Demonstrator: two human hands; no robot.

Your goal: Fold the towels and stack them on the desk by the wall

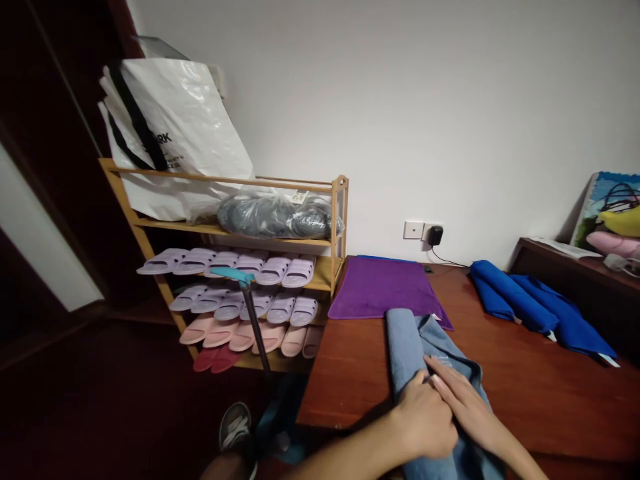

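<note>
A grey-blue towel (404,347) lies partly rolled at the front of the desk, with a flat, loose part to the right of the roll. My left hand (427,419) is closed on the towel, its fingers curled in at the edge of the roll. Beside it, my right hand (463,400) rests with fingers stretched out over the towel, the fingertips touching near the left hand's thumb. Behind the roll, a purple towel (385,287) is spread flat, with a bit of blue cloth showing under its far edge.
Blue rolled or folded towels (515,297) lie at the right of the wooden desk (345,373). A wooden rack (340,233) on the left holds slippers (273,270), bagged grey items and a white bag (185,113). A blue-topped pole (255,320) stands before it.
</note>
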